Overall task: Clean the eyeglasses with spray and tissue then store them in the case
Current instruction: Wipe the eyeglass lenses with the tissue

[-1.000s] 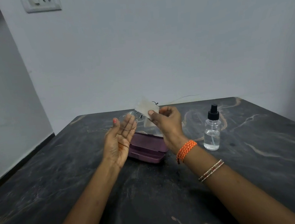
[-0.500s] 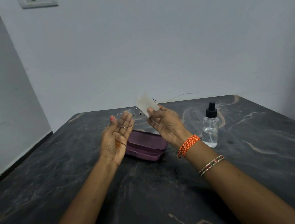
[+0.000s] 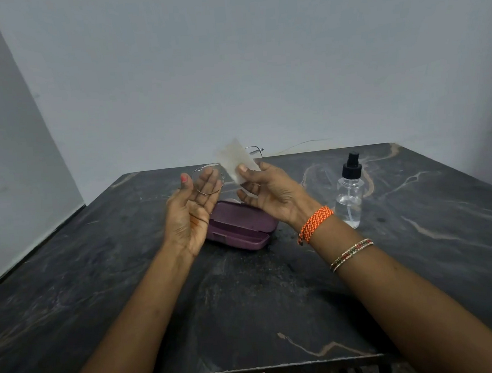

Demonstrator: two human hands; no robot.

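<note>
My left hand (image 3: 192, 211) holds thin wire-rimmed eyeglasses (image 3: 206, 180) by the left lens, raised above the table. A small pale tissue (image 3: 235, 161) is pinched in my right hand (image 3: 271, 193) and pressed against the glasses' right lens, which it hides. One temple arm juts out behind the tissue. Below and between both hands, a purple eyeglass case (image 3: 240, 226) lies on the table; whether its lid is open I cannot tell. A clear spray bottle (image 3: 348, 191) with a black nozzle stands upright to the right of my right hand, apart from it.
The dark marbled table (image 3: 129, 284) reaches to a grey wall at the back and left. Its front edge runs along the bottom of the view. Thread and bead bracelets (image 3: 315, 223) circle my right wrist.
Both hands with the glasses and tissue have stayed almost in place above the case. The tissue has shifted slightly on the lens, and my head has tilted a little.
</note>
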